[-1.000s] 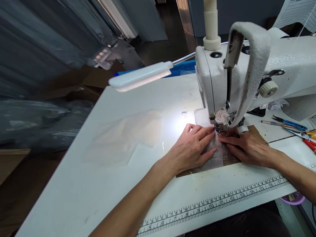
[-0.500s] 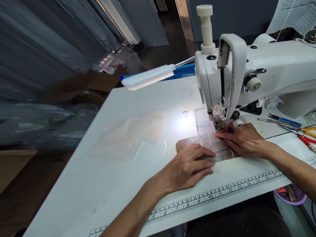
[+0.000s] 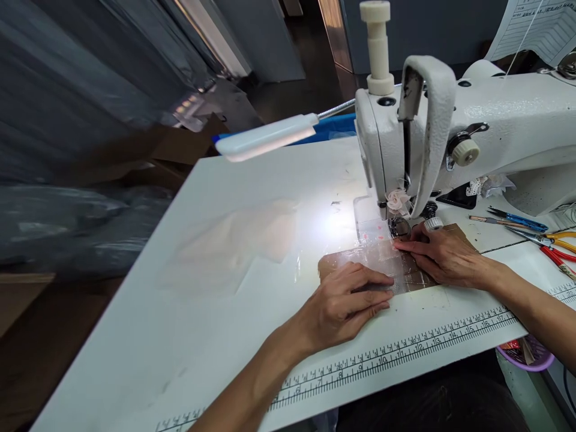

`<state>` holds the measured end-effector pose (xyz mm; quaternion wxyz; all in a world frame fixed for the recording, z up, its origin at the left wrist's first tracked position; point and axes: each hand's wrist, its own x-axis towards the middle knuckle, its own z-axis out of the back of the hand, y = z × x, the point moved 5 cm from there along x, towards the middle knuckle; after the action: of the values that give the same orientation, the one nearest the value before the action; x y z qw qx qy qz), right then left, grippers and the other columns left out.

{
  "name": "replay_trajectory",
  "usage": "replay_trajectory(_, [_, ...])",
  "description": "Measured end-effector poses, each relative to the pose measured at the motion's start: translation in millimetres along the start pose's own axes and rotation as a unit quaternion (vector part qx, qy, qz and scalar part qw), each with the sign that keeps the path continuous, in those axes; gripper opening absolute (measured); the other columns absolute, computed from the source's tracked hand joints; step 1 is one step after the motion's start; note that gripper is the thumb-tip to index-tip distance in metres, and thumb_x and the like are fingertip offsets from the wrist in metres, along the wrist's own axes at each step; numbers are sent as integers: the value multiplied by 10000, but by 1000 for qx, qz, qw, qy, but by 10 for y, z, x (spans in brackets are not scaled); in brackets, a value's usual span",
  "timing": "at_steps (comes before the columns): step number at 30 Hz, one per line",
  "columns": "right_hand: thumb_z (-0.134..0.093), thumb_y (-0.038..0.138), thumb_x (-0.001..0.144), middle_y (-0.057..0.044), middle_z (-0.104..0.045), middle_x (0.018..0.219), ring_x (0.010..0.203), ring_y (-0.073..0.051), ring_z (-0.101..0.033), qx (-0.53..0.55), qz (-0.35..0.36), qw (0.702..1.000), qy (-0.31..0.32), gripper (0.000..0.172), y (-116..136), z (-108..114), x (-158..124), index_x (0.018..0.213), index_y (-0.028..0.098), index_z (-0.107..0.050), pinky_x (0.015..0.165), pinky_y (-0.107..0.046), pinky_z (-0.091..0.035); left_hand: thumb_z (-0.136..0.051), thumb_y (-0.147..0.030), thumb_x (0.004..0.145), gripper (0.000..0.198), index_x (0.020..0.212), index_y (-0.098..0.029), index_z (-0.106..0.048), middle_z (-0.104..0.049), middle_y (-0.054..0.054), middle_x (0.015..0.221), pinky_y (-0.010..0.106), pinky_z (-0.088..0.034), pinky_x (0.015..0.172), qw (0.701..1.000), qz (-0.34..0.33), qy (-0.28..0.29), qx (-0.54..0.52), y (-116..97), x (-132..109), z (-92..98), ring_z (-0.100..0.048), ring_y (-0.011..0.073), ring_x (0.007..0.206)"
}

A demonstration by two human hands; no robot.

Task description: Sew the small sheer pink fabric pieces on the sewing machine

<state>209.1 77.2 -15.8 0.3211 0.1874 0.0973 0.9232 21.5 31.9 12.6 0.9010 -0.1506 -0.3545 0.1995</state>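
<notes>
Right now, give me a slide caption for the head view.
Bare left hand and bare right hand touching a translucent, pale, thin sheet at a white, textured sewing machine.

My right hand (image 3: 443,258) hid part of the flat brown sheet (image 3: 463,236) — the white sewing machine (image 3: 531,114) ran out of view, and the lined white paper (image 3: 528,27) was too small to read.

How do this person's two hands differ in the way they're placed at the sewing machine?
The right hand is close beside the machine's metal foot; the left hand lies farther from it, nearer the printed ruler. The right hand's fingers point to the picture's left; the left hand's point to its right. Both are bare and rest at the translucent sheet.
</notes>
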Motion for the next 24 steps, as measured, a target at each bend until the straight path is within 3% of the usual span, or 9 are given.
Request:
replay_trajectory(16, [-429,194,988,-120,-584,1099,881,-190,-586,28,-11,1000,8,386,68,86,15,1322,209,-621,810,-372,-546,-605,-142,935,82,946,-162,-684,-741,76,991,343,-562,660,1000,4,16,24,2,-12,-38,-681,172,821])
replay_trajectory(24, [-512,177,945,-117,-589,1151,1078,-235,-572,56,9,997,60,346,182,163,11,1236,239,-689,948,-419,-518,-617,-130,924,66,936,-145,-681,-738,84,984,355,-564,701,1000,6,18,19,5,-9,-38,-686,181,846])
